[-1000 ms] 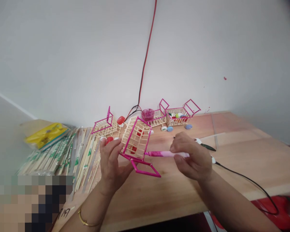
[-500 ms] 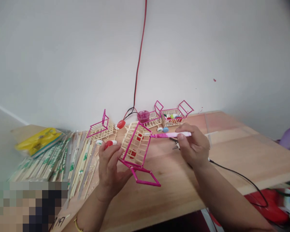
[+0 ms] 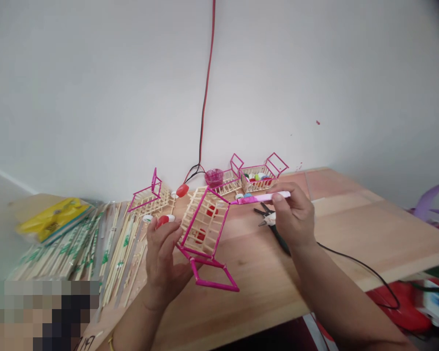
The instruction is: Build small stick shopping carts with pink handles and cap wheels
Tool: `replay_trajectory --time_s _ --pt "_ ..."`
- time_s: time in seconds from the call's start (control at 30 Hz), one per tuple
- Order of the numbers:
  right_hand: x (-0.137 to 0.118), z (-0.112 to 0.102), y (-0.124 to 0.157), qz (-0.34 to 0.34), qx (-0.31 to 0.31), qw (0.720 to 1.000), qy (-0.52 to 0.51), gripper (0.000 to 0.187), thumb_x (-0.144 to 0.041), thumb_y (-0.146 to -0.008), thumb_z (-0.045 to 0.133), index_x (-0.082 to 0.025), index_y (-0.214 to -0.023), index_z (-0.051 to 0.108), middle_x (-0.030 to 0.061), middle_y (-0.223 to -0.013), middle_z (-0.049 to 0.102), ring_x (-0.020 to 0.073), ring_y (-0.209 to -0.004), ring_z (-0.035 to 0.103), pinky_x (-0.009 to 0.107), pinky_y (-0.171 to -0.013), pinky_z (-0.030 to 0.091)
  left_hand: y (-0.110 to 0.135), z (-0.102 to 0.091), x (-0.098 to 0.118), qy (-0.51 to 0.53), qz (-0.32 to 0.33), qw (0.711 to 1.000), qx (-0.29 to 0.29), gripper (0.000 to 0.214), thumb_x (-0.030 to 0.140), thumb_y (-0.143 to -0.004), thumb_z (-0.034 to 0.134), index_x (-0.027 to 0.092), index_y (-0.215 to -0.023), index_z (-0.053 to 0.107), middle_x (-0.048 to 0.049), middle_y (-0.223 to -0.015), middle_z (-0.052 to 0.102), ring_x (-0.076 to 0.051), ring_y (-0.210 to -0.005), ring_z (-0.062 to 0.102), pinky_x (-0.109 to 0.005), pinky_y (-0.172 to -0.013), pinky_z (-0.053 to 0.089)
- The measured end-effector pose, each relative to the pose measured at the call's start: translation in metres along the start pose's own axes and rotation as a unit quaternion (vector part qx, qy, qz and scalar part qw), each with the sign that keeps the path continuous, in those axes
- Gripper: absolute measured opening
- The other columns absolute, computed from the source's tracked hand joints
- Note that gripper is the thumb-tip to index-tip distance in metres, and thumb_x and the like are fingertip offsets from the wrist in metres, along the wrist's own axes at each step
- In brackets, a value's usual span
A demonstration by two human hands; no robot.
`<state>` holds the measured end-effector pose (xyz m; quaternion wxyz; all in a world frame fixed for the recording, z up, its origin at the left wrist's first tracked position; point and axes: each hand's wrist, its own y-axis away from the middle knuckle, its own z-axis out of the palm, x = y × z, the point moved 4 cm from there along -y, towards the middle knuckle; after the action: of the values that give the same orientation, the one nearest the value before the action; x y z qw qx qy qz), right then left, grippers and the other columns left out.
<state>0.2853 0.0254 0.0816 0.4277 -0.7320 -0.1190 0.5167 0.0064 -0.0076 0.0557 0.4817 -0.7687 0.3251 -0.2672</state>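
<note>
My left hand (image 3: 165, 263) grips a small cart-like model (image 3: 204, 229) made of wooden sticks with pink-painted edges, tilted on its side above the table. My right hand (image 3: 291, 217) pinches a pink-stained paintbrush (image 3: 260, 198), its tip touching the model's top right corner. A small cup of pink paint (image 3: 214, 177) stands at the back by the wall. Red bottle caps show through the model's bars.
The wooden table (image 3: 351, 234) holds bundles of wrapped chopsticks (image 3: 95, 243) at left, a yellow packet (image 3: 53, 218), more stick models (image 3: 258, 176) with coloured caps at the back, pliers (image 3: 265, 218) and a black cable (image 3: 358, 268). A red-black wire (image 3: 205, 97) hangs down the wall.
My right hand has lifted the brush from the model's lower side to its top right corner. The camera has drifted slightly; my left hand still holds the model.
</note>
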Motion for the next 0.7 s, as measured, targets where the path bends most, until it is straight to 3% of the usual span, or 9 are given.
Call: replay_trajectory --time_s 0.13,0.7 --pt "0.0029 -0.0016 -0.0023 0.009 0.023 0.999 -0.027 0.015 -0.035 -0.09 0.057 -0.021 -0.087 0.062 0.001 -0.078 0.06 0.0137 -0.067 0.057 0.026 -0.06 0.048 0.0014 0.0005 -0.0019 0.003 0.0 1.0 -0.007 0.066 0.037 -0.072 0.076 0.021 -0.127 0.045 -0.0125 -0.112 0.061 -0.027 -0.109 0.06 -0.06 -0.11 0.03" --pt "0.0028 0.0005 -0.0014 0.006 0.006 1.0 -0.029 0.015 -0.035 -0.088 0.059 -0.021 -0.085 0.063 0.0 -0.076 0.06 0.0138 -0.067 0.057 0.026 -0.06 0.047 -0.002 0.0008 0.002 0.006 0.011 1.0 -0.004 0.064 0.033 -0.069 0.078 0.019 -0.123 0.047 -0.0139 -0.112 0.061 -0.027 -0.108 0.06 -0.059 -0.109 0.032"
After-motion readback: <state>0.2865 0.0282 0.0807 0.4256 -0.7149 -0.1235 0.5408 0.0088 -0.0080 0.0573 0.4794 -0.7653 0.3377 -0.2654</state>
